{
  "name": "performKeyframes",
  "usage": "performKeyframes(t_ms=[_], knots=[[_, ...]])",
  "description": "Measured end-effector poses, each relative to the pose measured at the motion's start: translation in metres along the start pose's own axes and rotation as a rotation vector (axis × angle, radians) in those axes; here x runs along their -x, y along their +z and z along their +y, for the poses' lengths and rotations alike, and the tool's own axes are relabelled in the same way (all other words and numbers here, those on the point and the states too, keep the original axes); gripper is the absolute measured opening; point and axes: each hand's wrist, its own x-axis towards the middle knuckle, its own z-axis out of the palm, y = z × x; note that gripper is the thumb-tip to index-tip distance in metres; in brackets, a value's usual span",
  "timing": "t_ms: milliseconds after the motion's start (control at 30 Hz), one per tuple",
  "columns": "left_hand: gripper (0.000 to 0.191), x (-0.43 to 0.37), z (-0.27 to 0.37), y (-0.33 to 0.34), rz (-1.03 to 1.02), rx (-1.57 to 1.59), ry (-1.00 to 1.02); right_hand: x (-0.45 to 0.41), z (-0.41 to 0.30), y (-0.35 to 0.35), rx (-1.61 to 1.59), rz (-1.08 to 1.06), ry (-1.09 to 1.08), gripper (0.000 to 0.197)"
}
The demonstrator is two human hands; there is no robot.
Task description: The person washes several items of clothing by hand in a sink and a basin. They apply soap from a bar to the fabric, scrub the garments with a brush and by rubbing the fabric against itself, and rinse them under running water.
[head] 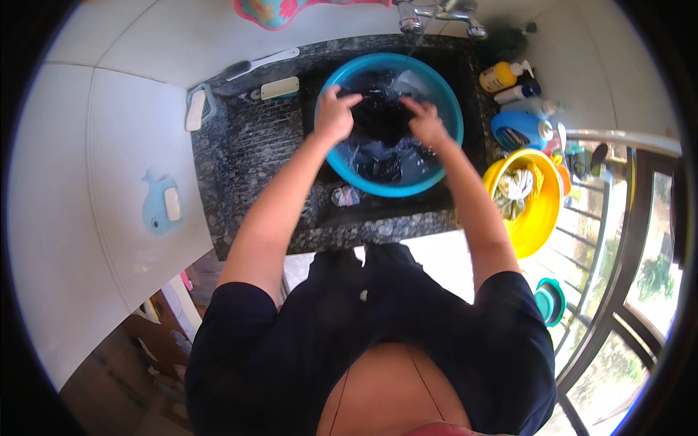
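A round blue plastic basin (390,191) stands in the sink section of a dark stone laundry counter, holding water and dark wet fabric (381,117). Over the basin's left part is my left hand (335,115), fingers spread, with nothing seen in it. My right hand (426,122) is above the right part of the basin, its fingers apart and pointing inward, and it holds nothing visible. Water falls from a metal wall tap (411,22) near the basin's back rim. A small crumpled cloth (345,196) lies just in front of the basin.
Left of the basin is a ribbed stone washboard (262,147), with a white-handled brush (267,62) and a pale bar-shaped object (280,88) behind. Bottles, including a yellow pump bottle (499,76) and a blue bottle (518,131), line the right edge. A yellow basin (545,218) with cloths stands nearer.
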Motion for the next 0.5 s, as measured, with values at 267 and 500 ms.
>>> performKeyframes(t_ms=[267, 500], knots=[[0.075, 0.035, -0.023, 0.117, -0.453, -0.411, -0.07, -0.024, 0.024, 0.122, 0.168, -0.156, 0.194, 0.069], [0.038, 0.001, -0.001, 0.09, -0.575, -0.204, -0.075, -0.056, 0.056, 0.092, 0.12, -0.2, 0.175, 0.053]])
